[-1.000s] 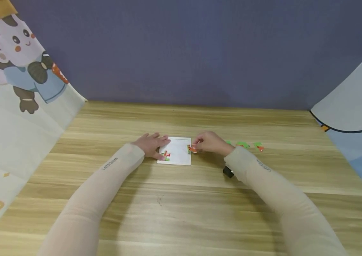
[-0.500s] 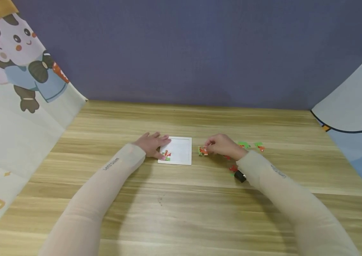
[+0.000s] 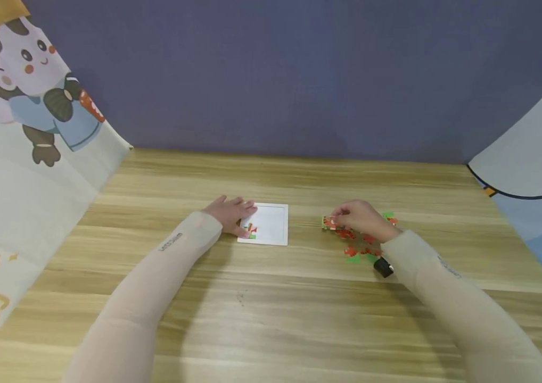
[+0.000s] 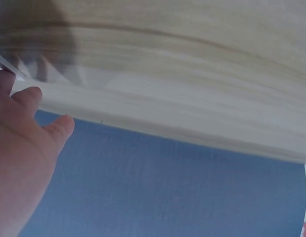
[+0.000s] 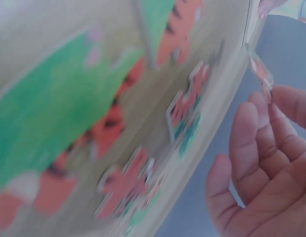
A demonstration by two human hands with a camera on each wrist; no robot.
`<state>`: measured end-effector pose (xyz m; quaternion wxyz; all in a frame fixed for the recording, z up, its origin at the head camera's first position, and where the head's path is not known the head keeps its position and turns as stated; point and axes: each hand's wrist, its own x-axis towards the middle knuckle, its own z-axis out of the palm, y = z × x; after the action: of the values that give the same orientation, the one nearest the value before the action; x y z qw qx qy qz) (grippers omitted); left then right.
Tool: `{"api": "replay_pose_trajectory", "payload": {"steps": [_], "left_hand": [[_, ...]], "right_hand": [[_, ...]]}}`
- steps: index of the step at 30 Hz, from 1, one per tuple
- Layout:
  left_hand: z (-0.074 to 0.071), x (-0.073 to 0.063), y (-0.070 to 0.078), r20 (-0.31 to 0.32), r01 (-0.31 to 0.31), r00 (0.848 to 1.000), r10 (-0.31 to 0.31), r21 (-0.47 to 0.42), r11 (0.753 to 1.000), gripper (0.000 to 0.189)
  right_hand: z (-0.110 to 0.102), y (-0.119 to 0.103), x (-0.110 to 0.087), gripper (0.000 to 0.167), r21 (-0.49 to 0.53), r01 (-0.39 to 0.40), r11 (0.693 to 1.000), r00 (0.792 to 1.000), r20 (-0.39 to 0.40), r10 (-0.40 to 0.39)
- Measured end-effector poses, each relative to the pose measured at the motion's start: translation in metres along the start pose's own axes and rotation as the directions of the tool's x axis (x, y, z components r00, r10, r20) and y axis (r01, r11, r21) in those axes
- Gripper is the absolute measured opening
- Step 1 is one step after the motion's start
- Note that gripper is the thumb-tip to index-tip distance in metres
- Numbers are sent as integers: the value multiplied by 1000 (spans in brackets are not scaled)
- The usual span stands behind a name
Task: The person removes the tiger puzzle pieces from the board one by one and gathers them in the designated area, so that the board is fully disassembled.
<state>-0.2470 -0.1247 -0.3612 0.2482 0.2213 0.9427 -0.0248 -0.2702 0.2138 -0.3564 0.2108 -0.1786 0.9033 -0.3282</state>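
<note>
A white puzzle tray [image 3: 271,224] lies flat on the wooden table, with one orange-and-green puzzle piece [image 3: 251,230] in its lower left corner. My left hand [image 3: 229,215] rests on the tray's left side, fingers spread, thumb beside that piece. To the right of the tray, my right hand [image 3: 359,218] pinches a puzzle piece [image 3: 329,222] between thumb and fingers. The right wrist view shows this held piece [image 5: 261,74] edge-on at the fingertips. Under and around the right hand lie several loose puzzle pieces [image 3: 351,252], orange, green and black-striped, partly hidden by the hand and sleeve.
The wrist camera [image 3: 384,267] shows as a black block below the right cuff. A dark blue panel [image 3: 300,80] stands along the table's back edge. Printed cloth walls [image 3: 60,175] close off both sides.
My right hand has moved right, from the tray's right edge to above the loose pieces, carrying the pinched puzzle piece. More loose pieces show. The left hand stays on the tray.
</note>
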Motion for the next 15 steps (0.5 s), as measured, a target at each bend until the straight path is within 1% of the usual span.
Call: {"api": "replay_pose_trajectory", "payload": {"steps": [2, 5, 9, 14, 15], "left_hand": [[-3, -2, 1, 1, 2, 1000, -2, 11, 1000, 83], [-5, -5, 1, 11, -1, 1000, 1, 5, 1000, 82], [-2, -6, -2, 33, -14, 999, 15, -28, 1000, 82], [1, -3, -3, 41, -63, 997, 65, -51, 997, 80], [1, -2, -3, 41, -75, 996, 78, -68, 995, 79]], "right_hand": [[-3, 3, -4, 27, 0, 0, 1000, 1000, -4, 0], [-8, 8, -10, 28, 2, 2, 1000, 1000, -13, -2], [-15, 13, -19, 30, -4, -10, 1000, 1000, -27, 10], [-26, 26, -30, 33, -31, -38, 999, 998, -58, 36], [-28, 29, -33, 33, -35, -41, 999, 997, -66, 39]]}}
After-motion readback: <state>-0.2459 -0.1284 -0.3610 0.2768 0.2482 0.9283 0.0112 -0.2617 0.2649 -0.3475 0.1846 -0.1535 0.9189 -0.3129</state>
